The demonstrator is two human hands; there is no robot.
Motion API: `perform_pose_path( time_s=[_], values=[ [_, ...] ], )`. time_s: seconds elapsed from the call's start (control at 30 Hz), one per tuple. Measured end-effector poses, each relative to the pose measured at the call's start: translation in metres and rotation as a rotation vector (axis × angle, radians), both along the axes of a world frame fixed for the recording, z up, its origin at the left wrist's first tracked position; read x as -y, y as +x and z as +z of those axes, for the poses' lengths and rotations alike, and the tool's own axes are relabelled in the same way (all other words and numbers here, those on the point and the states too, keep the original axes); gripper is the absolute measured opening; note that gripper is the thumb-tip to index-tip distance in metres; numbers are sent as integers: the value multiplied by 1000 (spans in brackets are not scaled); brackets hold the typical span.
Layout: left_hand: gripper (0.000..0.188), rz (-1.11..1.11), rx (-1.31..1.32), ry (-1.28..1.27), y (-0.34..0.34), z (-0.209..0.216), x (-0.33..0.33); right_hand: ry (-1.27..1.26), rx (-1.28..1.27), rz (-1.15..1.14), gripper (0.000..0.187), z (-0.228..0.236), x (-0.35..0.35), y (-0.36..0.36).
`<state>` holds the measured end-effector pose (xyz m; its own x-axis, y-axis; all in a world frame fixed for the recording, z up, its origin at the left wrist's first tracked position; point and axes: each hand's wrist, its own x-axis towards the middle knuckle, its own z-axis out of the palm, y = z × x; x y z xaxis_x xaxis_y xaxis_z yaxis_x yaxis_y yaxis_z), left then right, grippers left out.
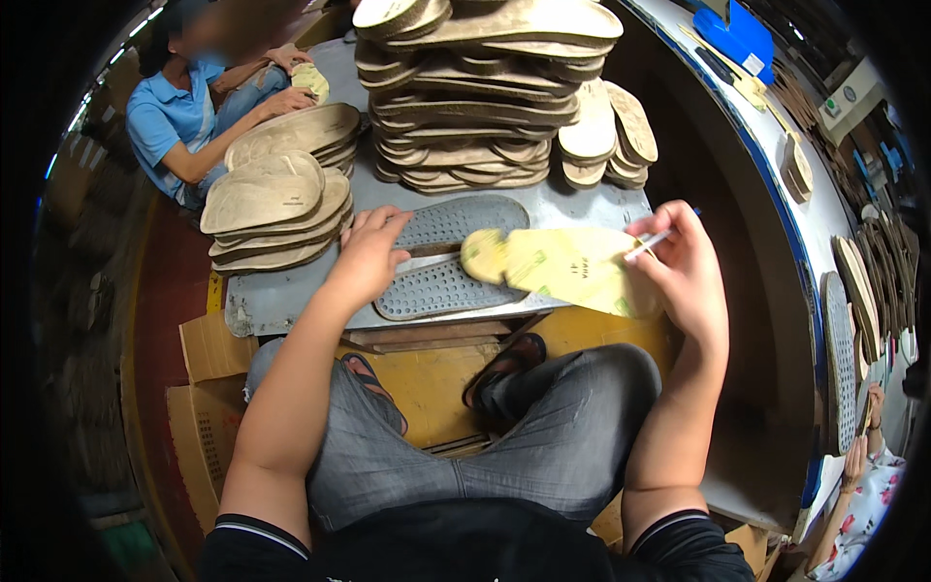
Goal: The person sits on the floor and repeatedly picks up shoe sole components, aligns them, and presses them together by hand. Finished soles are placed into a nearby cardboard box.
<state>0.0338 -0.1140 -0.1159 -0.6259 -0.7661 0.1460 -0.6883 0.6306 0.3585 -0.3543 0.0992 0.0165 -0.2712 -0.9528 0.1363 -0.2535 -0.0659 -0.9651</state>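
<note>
Two grey soles dotted with rows of holes lie side by side at the near part of the table, a far sole (485, 210) and a near sole (427, 294). My left hand (369, 254) rests over their left ends, fingers spread and gripping nothing. Above their right ends is a yellow sole-shaped template (572, 260) with green marks, notched near its rounded left end. My right hand (690, 272) holds the template's right end, and a slim white pen (650, 244) is pinched between its thumb and fingers. The hand partly hides that end of the template.
A tall stack of tan soles (475, 116) rises at the back, with smaller piles (272, 209) at left and a pair of piles (621, 136) behind right. A co-worker (179, 116) sits at far left, holding another yellow piece. A shelf edge (776, 175) curves along the right.
</note>
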Motion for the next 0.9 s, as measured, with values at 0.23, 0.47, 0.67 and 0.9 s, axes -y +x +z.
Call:
perform_pose_path(
  time_s=[0.23,0.47,0.67,0.9],
  values=[
    [56,-85,-126,4,19,14,-4,30,32,212,31,-32,87,3],
    [77,109,-383,243,62,22,-37,-279,209,30,28,-95,93,14],
    [115,81,-450,415,34,34,-68,-410,-292,414,35,-75,89,30],
    [29,-132,-306,-106,28,29,-63,-93,-177,429,40,-80,72,5]
  ],
)
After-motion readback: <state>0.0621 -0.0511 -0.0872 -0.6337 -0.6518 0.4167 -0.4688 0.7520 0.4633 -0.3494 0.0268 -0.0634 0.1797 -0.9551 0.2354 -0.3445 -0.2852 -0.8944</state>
